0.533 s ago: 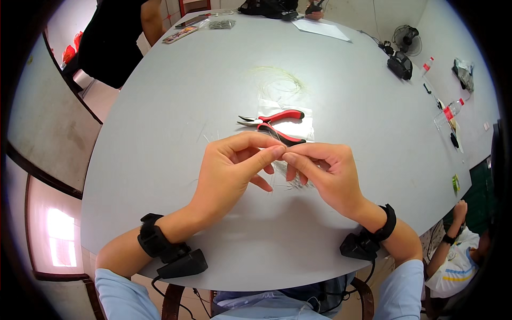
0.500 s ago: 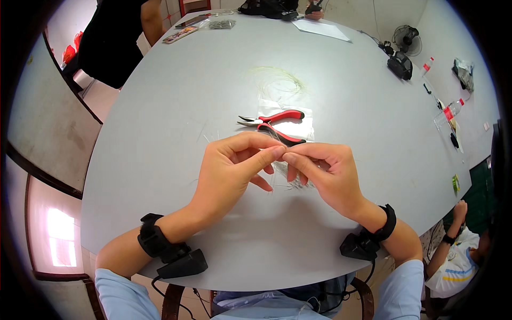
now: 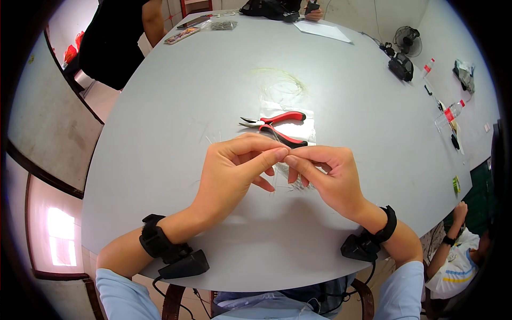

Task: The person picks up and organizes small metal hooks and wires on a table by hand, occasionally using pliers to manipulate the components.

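Observation:
My left hand [image 3: 234,168] and my right hand [image 3: 328,173] meet fingertip to fingertip above the table, each pinching thumb against index finger. A thin pale strand [image 3: 276,137] shows beside the pinch; its ends and what exactly lies between the fingertips are too small to make out. Just beyond my hands lie pliers [image 3: 269,127] with red and black handles, jaws parted and pointing left, partly on a white sheet [image 3: 305,122]. Beneath my right hand is a small heap of thin greyish pieces [image 3: 298,185], partly hidden by the fingers.
A loose coil of yellow-green line [image 3: 282,82] lies beyond the pliers on the grey table [image 3: 160,144]. Loose thin bits [image 3: 210,137] are scattered to the left. Bottles [image 3: 453,111] stand along the right edge. Other people are at the far side and lower right.
My hands keep the same pinch, with hardly any shift of the fingers. The whole view has moved very slightly; the pliers and coil lie as before.

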Available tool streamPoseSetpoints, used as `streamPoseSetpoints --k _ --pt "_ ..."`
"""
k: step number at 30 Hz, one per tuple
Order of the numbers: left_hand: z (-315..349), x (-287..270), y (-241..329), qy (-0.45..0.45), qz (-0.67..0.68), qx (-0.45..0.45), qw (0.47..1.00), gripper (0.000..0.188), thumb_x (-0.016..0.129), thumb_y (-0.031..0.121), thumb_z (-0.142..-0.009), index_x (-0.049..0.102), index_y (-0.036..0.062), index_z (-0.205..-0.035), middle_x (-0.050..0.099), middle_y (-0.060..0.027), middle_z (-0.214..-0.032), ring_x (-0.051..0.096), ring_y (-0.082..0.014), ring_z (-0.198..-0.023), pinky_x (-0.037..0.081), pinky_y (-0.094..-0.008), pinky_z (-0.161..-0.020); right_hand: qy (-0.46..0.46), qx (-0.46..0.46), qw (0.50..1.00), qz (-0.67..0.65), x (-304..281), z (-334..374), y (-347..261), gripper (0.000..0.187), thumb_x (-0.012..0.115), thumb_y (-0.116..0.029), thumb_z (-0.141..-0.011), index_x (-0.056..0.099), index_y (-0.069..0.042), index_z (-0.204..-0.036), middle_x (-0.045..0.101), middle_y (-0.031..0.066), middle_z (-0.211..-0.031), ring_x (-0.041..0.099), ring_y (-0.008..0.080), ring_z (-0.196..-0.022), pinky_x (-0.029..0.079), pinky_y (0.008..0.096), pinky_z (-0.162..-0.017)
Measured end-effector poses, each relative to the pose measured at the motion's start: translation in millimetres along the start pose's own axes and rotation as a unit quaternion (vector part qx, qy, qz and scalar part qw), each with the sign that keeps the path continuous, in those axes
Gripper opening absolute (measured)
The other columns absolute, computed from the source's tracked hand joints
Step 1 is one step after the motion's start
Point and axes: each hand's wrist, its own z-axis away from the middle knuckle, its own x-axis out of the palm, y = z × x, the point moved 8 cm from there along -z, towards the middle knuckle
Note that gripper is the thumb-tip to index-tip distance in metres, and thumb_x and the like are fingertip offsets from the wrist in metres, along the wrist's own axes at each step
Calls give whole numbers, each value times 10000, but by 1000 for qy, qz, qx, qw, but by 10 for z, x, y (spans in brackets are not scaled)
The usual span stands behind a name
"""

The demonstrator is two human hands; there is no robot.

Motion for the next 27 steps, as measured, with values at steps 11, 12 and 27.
streamPoseSetpoints --k 11,12,27 --pt "9 -17 -6 3 3 -7 1000 151 620 122 -843 678 4 -919 595 -58 -929 539 -110 -719 539 -262 -552 -6 -4 1000 -4 15 9 -19 131 568 -26 -849 669 14 -921 644 67 -743 613 104 -647 444 208 -533" --pt "11 -17 -6 3 3 -9 1000 152 621 123 -843 678 4 -918 594 -57 -928 538 -109 -718 537 -261 -552 -5 -5 1000 -5 14 9 -18 130 569 -26 -849 670 13 -920 643 65 -739 609 101 -643 441 207 -531" --pt "29 42 -47 -5 14 -26 1000 159 612 131 -853 673 4 -927 594 -45 -918 535 -96 -724 534 -256 -549 -15 -9 1000 9 -4 51 -1 124 571 -14 -841 675 0 -907 647 65 -731 584 86 -613 422 208 -519"
